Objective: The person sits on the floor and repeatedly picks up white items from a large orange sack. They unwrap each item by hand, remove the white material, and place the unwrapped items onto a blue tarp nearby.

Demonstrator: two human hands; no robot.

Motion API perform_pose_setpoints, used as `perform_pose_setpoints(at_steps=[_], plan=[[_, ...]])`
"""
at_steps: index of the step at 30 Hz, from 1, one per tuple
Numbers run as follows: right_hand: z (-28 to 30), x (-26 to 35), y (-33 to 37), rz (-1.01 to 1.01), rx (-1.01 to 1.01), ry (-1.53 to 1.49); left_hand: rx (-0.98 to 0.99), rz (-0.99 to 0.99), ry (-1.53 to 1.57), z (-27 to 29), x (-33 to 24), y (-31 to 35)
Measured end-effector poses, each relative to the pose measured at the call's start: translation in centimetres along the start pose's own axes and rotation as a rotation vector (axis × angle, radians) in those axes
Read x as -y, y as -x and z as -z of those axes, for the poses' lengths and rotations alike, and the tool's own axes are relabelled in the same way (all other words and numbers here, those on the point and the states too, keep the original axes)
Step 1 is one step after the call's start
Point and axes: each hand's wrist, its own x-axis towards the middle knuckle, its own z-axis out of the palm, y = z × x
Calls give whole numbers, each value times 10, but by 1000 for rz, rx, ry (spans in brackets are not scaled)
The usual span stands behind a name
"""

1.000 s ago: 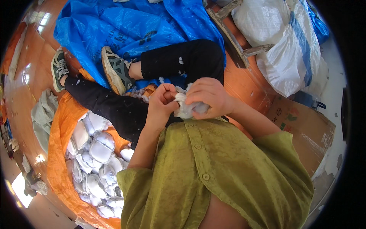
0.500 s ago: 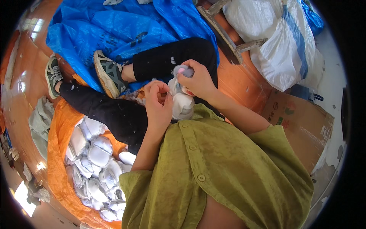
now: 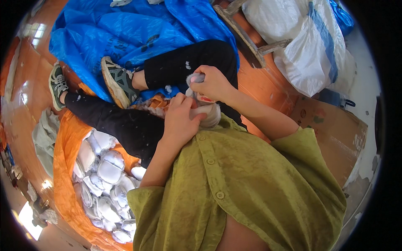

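A small white stuffed plush piece (image 3: pixel 213 117) rests against my lap, in front of my green shirt. My right hand (image 3: pixel 214 85) pinches its far end, where a grey fuzzy part (image 3: pixel 195 78) with a bit of pink shows between thumb and fingers. A spot of red is visible just under that hand. Closed over the near white part is my left hand (image 3: pixel 180 117), thumb lying across it and fingers bent over its left side. Much of the plush piece is hidden by both hands. Whether either hand also holds something thin, such as a needle, I cannot make out.
At my left, an orange sack (image 3: pixel 65 167) holds several white stuffed pieces (image 3: pixel 110 167). A blue plastic sheet (image 3: pixel 125 37) spreads beyond my legs. A wooden stool (image 3: pixel 243 37), white bags (image 3: pixel 310 58) and a cardboard box (image 3: pixel 331 134) are on the right. Grey cloth (image 3: pixel 45 129) lies far left.
My left hand has gone from a raised pinch beside the plush piece to closing over its white part. My right hand has shifted slightly left, still on the grey end.
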Motion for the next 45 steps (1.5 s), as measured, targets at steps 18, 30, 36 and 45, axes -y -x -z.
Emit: perform_pose_setpoints(at_steps=[18,30,36,45], plan=[[-11,-27,2,-936,479,-1295,-431,-317,-74,-25,17,-10],[-29,-34,32,-793,357,-1465,-406,-155,148,-7,15,-19],[-9,0,24,-840,115,-1345,-225,-140,178,17,-6,-11],[-11,-10,24,-940,321,-1525,-427,-278,-52,-1,3,-10]])
